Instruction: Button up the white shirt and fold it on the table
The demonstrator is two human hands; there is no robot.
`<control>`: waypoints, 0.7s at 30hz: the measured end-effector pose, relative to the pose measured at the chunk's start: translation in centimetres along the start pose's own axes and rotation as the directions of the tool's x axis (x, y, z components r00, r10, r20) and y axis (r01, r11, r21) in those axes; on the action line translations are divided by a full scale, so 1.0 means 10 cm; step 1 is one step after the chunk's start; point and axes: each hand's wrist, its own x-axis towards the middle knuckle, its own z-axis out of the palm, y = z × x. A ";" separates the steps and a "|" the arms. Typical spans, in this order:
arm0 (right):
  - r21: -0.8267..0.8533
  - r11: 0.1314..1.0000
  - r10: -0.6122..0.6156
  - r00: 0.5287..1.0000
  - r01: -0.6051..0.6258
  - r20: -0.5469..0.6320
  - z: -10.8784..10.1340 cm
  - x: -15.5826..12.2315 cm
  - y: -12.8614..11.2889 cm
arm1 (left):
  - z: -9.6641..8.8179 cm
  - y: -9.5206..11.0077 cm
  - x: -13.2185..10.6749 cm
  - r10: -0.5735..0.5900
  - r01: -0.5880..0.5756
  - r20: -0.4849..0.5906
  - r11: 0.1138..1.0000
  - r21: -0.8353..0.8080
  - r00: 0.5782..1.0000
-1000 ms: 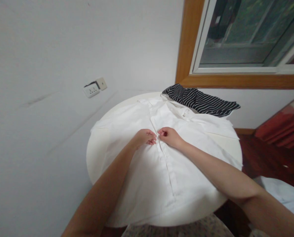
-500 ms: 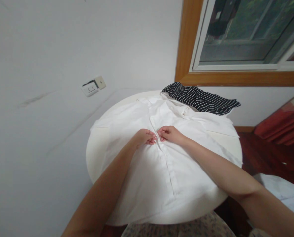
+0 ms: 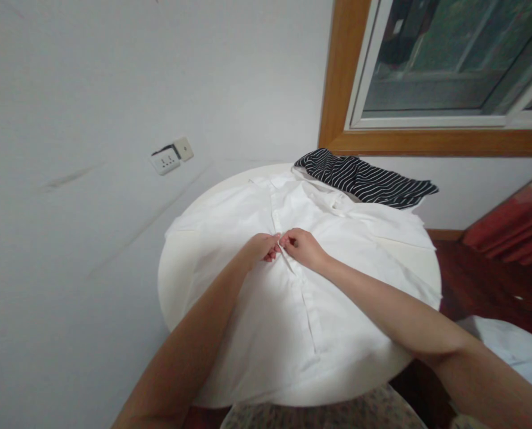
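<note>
A white button-up shirt (image 3: 266, 333) lies spread over a round white table, its front placket running down the middle. At the upper half of the placket, my left hand (image 3: 263, 245) pinches the shirt's front edge. Close against it, my right hand (image 3: 302, 247) grips the other side of the placket between thumb and fingers. The fingertips of both hands nearly meet. Any button between them is too small to make out. Below the hands, the lower placket shows a narrow gap.
A black-and-white striped cloth (image 3: 368, 182) lies at the table's (image 3: 170, 298) back right edge. A wall with a socket (image 3: 165, 161) stands at the left and behind. Pale fabric (image 3: 507, 345) sits low at the right, with a red curtain (image 3: 516, 223) beyond.
My right hand has moved slightly left, bringing its fingertips against those of my left hand. The placket edge between them is now lifted and pulled a little.
</note>
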 end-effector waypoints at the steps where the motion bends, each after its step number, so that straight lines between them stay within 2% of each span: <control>1: -0.086 0.995 -0.050 0.998 0.047 -0.026 0.01 -0.01 -0.03 | 0.01 0.00 0.00 -0.002 0.002 -0.016 1.000 0.000 1.000; 4: -0.185 0.978 -0.108 0.993 0.095 -0.057 0.04 -0.03 -0.07 | 0.02 -0.01 -0.01 0.006 -0.006 -0.033 1.000 -0.002 0.999; 7: -0.091 0.993 -0.084 0.995 0.079 -0.057 0.02 -0.03 -0.03 | 0.03 -0.02 0.00 0.025 -0.024 -0.032 1.000 0.008 0.999; 11: 0.046 0.999 0.015 1.000 -0.014 -0.025 -0.04 -0.03 0.02 | 0.06 -0.04 0.01 0.111 -0.108 -0.042 0.991 0.078 0.993; 15: -0.125 0.992 -0.034 0.999 0.034 0.005 -0.05 -0.03 -0.02 | 0.09 -0.04 0.01 0.167 -0.155 -0.074 0.978 0.139 0.983; 18: -0.263 0.962 -0.078 0.997 0.078 0.011 -0.01 -0.02 -0.03 | 0.08 -0.02 0.01 0.155 -0.147 -0.064 0.984 0.104 0.986; 21: -0.280 0.958 -0.058 0.998 0.056 0.003 0.02 -0.01 -0.01 | 0.06 0.00 0.00 0.138 -0.136 -0.026 0.990 0.043 0.990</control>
